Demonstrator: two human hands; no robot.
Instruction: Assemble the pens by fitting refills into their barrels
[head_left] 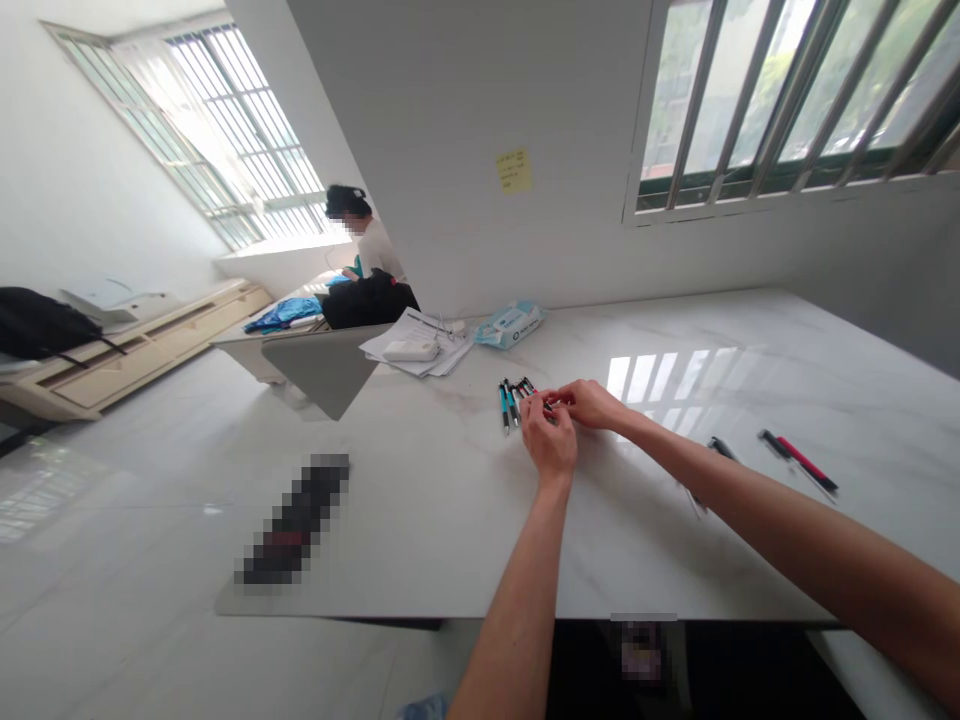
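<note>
Several pens lie side by side in a row near the middle of the white table, among them a teal and black pen (504,407) at the row's left end. My left hand (549,438) is closed over the right part of this row, its fingers curled on a dark pen. Beside it, my right hand (594,404) reaches in from the right, thumb and fingertips pinched at the same spot. Fingers hide most of the pens there. Under my right forearm another dark pen (722,448) shows partly. Further right lie a red pen (806,463) and a black pen (774,444).
Behind the row lie a wipes packet (510,325) and papers (450,352) with a white box (411,350). A blurred dark object (296,520) rests at the table's left. A sticky note (514,171) is on the wall. Another person (375,245) sits beyond the table.
</note>
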